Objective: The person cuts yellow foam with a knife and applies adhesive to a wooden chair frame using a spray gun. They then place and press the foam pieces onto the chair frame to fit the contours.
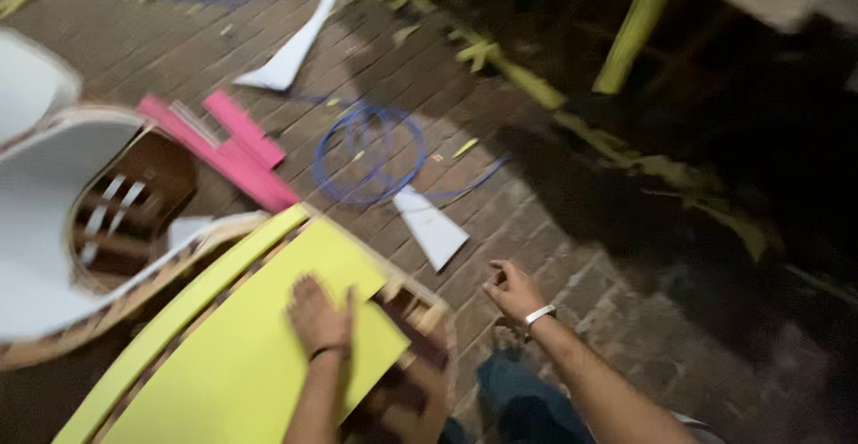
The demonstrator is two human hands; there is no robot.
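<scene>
Two bare forearms are seen rising from the bottom edge, with a dark blue trouser leg (523, 404) between them. All places below are given relative to the yellow sheet (259, 355), which is laid flat over a wooden frame (420, 305) and fills the lower left.

Pressed flat on the sheet's right part is the left hand (317, 317), its fingers spread and nothing gripped in it; a dark band is worn at its wrist. Off the sheet's right edge, the right hand (514, 290) is held above the brick floor (536, 221), loosely open and empty, fingers slightly curled, with a white wristband (539, 314) behind it. It is not touching the sheet.

Along the sheet's left edge a narrow yellow strip (179, 319) is laid parallel. Left of that, a curved white panel (45, 221) is seen wrapped round a slatted wooden form (125, 212).

Above the sheet, pink strips (232, 149) are lying crossed on the bricks. Up and to the right of its top corner, a white triangular offcut (433, 225) is lying just beside a blue loop of cord (366, 154). A second, longer white offcut (295, 46) is lying farther up. Yellow scraps (536, 87) are strewn along a dark edge far to the upper right, where everything is blurred.
</scene>
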